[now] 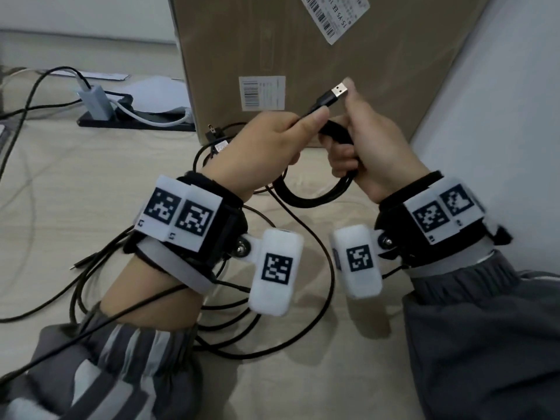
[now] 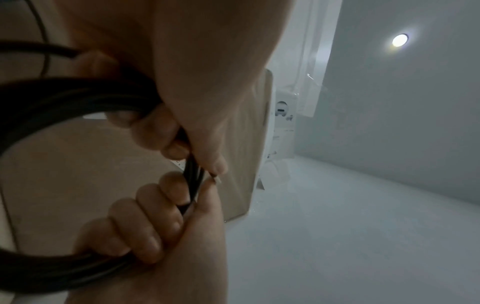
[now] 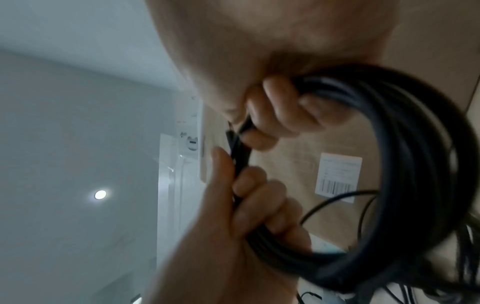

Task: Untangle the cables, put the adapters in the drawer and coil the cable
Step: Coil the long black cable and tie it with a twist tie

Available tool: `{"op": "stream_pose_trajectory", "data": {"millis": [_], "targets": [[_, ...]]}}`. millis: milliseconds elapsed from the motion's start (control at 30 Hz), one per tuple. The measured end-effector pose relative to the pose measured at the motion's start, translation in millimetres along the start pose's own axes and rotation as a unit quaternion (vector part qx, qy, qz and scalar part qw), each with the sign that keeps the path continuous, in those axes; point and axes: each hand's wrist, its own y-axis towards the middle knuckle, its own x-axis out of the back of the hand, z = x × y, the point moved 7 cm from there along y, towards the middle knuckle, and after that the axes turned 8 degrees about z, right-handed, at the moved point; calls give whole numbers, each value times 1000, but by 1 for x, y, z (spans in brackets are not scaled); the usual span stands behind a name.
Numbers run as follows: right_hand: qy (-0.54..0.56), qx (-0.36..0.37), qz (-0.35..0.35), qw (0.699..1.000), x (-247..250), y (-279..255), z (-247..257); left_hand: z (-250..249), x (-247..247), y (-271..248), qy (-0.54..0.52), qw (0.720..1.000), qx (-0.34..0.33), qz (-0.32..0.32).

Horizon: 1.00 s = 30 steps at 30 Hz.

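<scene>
A black cable is wound into a coil (image 1: 315,197) that hangs between my two raised hands. My left hand (image 1: 312,122) pinches the cable just behind its silver USB plug (image 1: 340,90), which points up and to the right. My right hand (image 1: 345,116) grips the top of the coil, its thumb raised behind the plug. In the left wrist view my left hand's fingers (image 2: 145,224) curl round the coil (image 2: 52,265). In the right wrist view my right hand's fingers (image 3: 259,203) wrap the coil (image 3: 415,164). A small black adapter (image 1: 213,133) with prongs lies by the box.
A tall cardboard box (image 1: 303,56) stands right behind the hands. Several loose black cables (image 1: 242,316) lie tangled on the beige tabletop (image 1: 91,177) under my wrists. A grey hub (image 1: 95,101) with a white cable sits at the back left. A white wall (image 1: 500,116) closes the right side.
</scene>
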Motion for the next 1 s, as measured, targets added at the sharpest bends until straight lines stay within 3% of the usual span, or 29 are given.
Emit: {"op": "stream_pose_trajectory", "data": {"millis": [100,200,267,333,400,500,600,700,800,900,1000], "targets": [[64,31,-74,995,2,-2,-1,-4,2,1,-28,999,-21,-13],[218,21,-103,970,10,-2,-5,-5,0,1,-112,993,-28,22],[292,17,-99,951,13,-1,-6,-6,-5,1,-211,975,-34,63],[314,24,-70,946,9,3,-7,-7,-6,2,-276,959,-38,53],[287,14,-48,957,6,7,-10,-4,1,3,-274,961,-35,-9],[135,4,-85,987,20,7,-9,-1,13,1,-120,989,-24,-81],[-92,95,-152,979,35,-4,17,-4,4,1,60,997,-17,-36],[-230,173,-56,956,2,-14,36,-8,-9,1,24,999,-36,19],[-289,135,-11,948,-14,-17,32,-10,-9,0,4,999,-32,9],[-296,116,-50,947,-9,-18,30,-10,-8,0,1,999,-33,-22],[-210,154,-105,960,-7,-20,28,-5,-11,2,-49,998,-17,-38]]}}
